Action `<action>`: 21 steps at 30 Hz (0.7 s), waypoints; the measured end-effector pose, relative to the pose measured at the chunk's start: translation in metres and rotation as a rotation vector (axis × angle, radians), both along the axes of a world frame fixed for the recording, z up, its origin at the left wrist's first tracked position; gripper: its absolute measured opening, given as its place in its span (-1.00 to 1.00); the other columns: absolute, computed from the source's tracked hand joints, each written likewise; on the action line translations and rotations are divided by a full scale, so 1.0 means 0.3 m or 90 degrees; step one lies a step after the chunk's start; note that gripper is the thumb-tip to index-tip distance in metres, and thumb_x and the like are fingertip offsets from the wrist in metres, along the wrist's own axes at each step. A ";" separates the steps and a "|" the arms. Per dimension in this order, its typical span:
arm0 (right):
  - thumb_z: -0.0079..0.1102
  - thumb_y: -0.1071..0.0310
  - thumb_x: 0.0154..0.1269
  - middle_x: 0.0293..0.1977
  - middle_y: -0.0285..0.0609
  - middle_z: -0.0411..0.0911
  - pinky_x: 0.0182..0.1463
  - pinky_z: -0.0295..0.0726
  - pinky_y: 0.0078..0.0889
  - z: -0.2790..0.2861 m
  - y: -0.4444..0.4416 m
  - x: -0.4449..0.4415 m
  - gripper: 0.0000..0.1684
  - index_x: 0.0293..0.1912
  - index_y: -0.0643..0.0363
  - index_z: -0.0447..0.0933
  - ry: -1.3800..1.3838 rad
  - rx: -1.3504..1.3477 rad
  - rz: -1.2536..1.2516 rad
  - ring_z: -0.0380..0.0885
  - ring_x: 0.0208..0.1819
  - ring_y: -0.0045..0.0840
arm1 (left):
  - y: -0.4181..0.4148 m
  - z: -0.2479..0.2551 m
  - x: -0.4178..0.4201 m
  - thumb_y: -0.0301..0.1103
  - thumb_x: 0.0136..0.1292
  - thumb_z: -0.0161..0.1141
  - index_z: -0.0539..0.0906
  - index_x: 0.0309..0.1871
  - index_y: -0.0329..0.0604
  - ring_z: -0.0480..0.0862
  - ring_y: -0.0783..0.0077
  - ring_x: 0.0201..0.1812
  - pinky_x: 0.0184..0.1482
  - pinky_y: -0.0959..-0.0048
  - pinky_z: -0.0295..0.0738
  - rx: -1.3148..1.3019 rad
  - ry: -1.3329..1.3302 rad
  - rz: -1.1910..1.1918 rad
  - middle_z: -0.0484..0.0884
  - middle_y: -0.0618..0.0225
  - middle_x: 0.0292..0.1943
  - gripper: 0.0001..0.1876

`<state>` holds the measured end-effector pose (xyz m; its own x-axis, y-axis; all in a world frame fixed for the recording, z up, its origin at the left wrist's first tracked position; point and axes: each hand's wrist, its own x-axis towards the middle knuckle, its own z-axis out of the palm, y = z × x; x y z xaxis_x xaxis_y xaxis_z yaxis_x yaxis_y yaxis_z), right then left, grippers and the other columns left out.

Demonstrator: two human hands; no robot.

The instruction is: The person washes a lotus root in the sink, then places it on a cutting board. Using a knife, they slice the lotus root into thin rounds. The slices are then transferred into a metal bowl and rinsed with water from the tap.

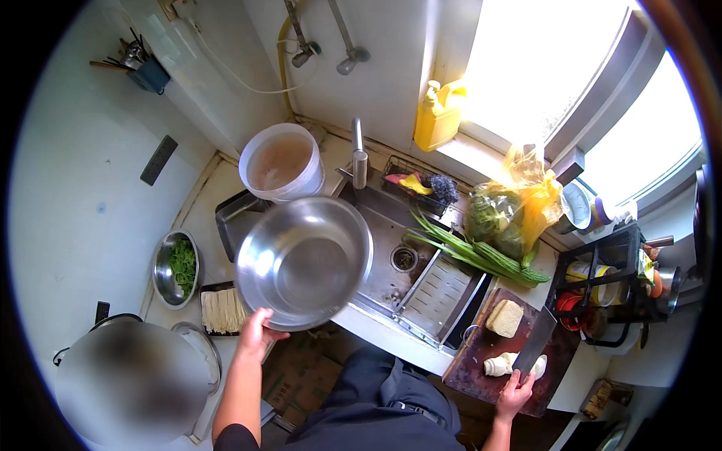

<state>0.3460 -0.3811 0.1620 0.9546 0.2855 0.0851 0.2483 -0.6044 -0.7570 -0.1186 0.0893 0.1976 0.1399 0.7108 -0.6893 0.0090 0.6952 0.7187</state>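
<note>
With my left hand [262, 334] I grip the near rim of a large stainless steel basin [316, 265], which hangs tilted over the left edge of the sink; no food shows inside it. My right hand [516, 394] holds a kitchen cleaver [536, 341] over a dark cutting board [474, 349]. Beneath the blade lie pale, cut pieces of food [497, 365], their kind not certain. A beige block of food [505, 318] rests farther back on the same board.
A sink [378, 282] with a faucet [359, 160] lies between my hands. Green vegetables [479, 253] cross its right rim. At left are a bucket of cloudy liquid [282, 160], a bowl of greens [183, 265] and a tray of pale strips [221, 310]. A black rack [598, 282] stands right.
</note>
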 end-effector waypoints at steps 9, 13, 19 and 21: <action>0.38 0.27 0.80 -0.48 -0.27 0.54 -0.41 0.34 -0.25 0.085 0.059 -0.073 -0.74 0.19 0.27 0.66 -0.008 -0.028 0.050 0.40 -0.52 -0.58 | 0.107 -0.719 0.500 -0.05 0.74 0.25 0.57 0.48 -0.40 1.00 -0.20 0.11 0.05 -0.02 0.97 -0.206 -0.031 -0.095 0.91 -0.27 0.15 -0.43; 0.43 0.20 0.78 -0.53 -0.27 0.51 -0.43 0.35 -0.21 0.154 -0.021 -0.147 -0.71 0.21 0.21 0.67 -0.036 -0.103 -0.008 0.42 -0.55 -0.52 | 0.221 -0.853 0.706 -0.08 0.71 0.29 0.51 0.53 -0.40 0.98 -0.27 0.12 0.02 -0.05 0.97 -0.178 -0.052 -0.052 0.88 -0.31 0.19 -0.40; 0.45 0.10 0.75 -0.46 -0.18 0.67 -0.35 0.56 -0.10 0.207 -0.151 -0.244 -0.66 0.26 0.09 0.70 -0.041 -0.205 -0.099 0.64 -0.44 -0.31 | 0.392 -0.869 0.930 -0.10 0.65 0.33 0.45 0.62 -0.35 0.93 -0.33 0.17 0.12 -0.11 0.90 0.038 0.007 -0.180 0.85 -0.35 0.24 -0.33; 0.45 0.07 0.74 -0.44 -0.16 0.72 -0.32 0.64 -0.07 0.220 -0.168 -0.258 -0.64 0.27 0.06 0.71 -0.045 -0.211 -0.118 0.72 -0.40 -0.24 | 0.455 -0.893 1.007 -0.10 0.63 0.35 0.44 0.65 -0.33 0.92 -0.36 0.19 0.16 -0.13 0.87 0.096 0.039 -0.196 0.84 -0.36 0.26 -0.30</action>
